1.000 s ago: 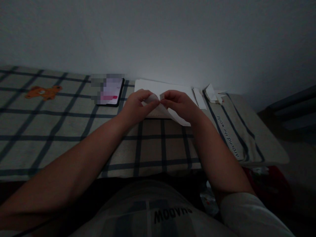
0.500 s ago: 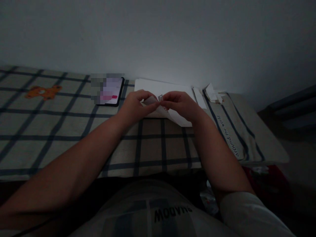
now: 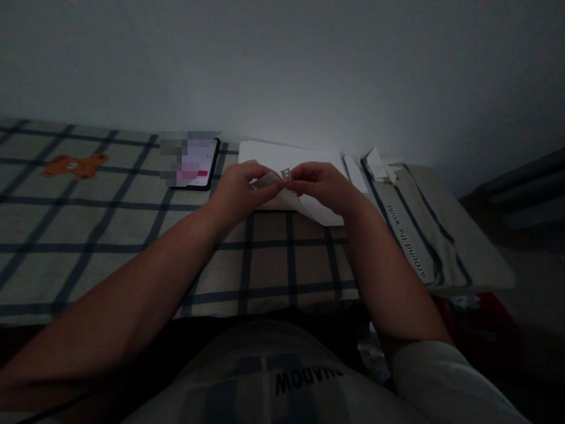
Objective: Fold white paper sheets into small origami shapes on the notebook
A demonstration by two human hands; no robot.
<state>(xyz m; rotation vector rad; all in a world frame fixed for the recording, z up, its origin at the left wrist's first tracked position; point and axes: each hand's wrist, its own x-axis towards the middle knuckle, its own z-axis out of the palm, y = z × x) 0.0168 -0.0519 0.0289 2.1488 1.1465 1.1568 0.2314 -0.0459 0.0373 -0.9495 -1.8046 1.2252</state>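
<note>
Thumb and fingers of my left hand (image 3: 248, 187) pinch a sheet of white paper (image 3: 320, 211) near its middle. My right hand (image 3: 324, 184) pinches the same sheet, its fingertips meeting those of the left. A strip with small holes (image 3: 286, 174) sticks up between the two hands; it looks like the paper's punched edge. The sheet slants down to the right under my right hand, and part of it is hidden by my fingers. Behind and beneath my hands lies a white notepad or stack of paper (image 3: 269, 151) on the checked cloth.
A phone (image 3: 196, 165) with a lit screen lies left of the pad. Right of the pad are a folded white paper piece (image 3: 355, 173) and crumpled paper scraps (image 3: 378, 166). The checked tablecloth (image 3: 212, 265) carries an orange bear print (image 3: 77, 166). A wall rises behind.
Both hands keep their pinch on the paper at almost the same spot. The view has shifted very slightly; the things on the cloth appear a little further left.
</note>
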